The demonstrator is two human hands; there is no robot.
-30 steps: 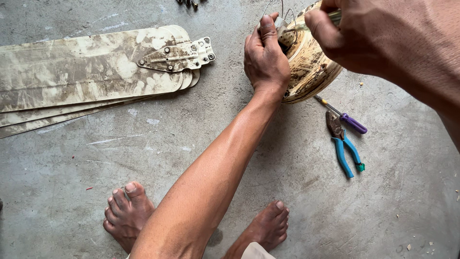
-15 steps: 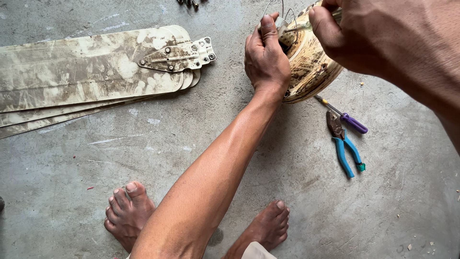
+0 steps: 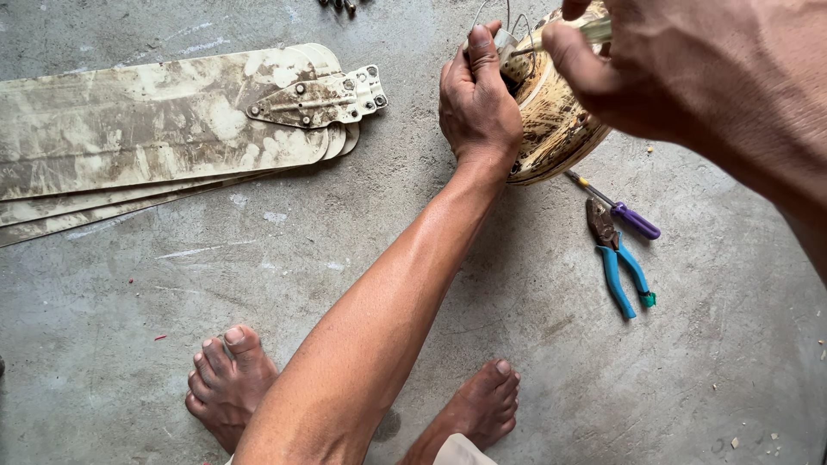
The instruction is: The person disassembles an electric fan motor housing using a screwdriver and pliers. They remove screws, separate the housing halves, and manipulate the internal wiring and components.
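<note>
Both hands' fingers curl closed: left hand grips motor housing.

Looks like an informal repair spot, a home yard or small workshop, with work done straight on the ground. Bare, stained concrete floor, scuffed and dusty, flecked with small debris. Grimy ceiling-fan blades stacked flat on it, metal bracket still screwed on. Dirty fan motor housing propped on the floor, blue-handled pliers and purple-handled screwdriver lying just beside it. Bare feet on the concrete.
</note>
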